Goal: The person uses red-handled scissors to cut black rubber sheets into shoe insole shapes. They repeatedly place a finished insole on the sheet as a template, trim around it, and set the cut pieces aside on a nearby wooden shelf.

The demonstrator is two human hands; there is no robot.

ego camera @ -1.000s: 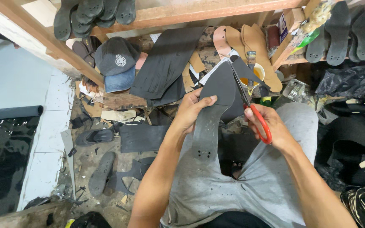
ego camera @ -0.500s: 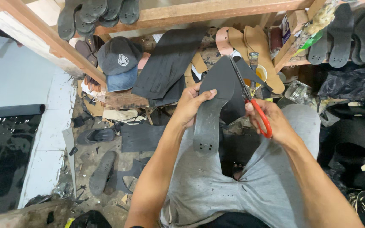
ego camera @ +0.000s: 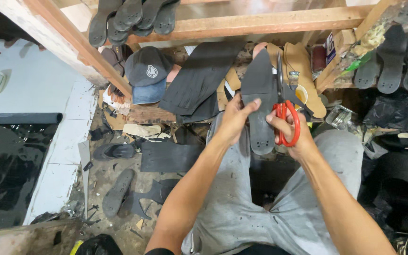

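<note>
My left hand grips a black rubber sandal sole by its left edge, holding it upright over my lap. My right hand holds red-handled scissors, fingers through the loops, with the blades pointing up along the sole's right edge. Both hands sit close together above my grey shorts.
A dark cap and black rubber sheets lie on the cluttered bench ahead, beside tan soles. Black soles hang from a wooden beam. Offcuts and a sandal litter the floor at left. Black bags fill the right.
The sole has been turned more upright and raised. My right hand with the scissors has moved closer to its right edge, blades now pointing straight up.
</note>
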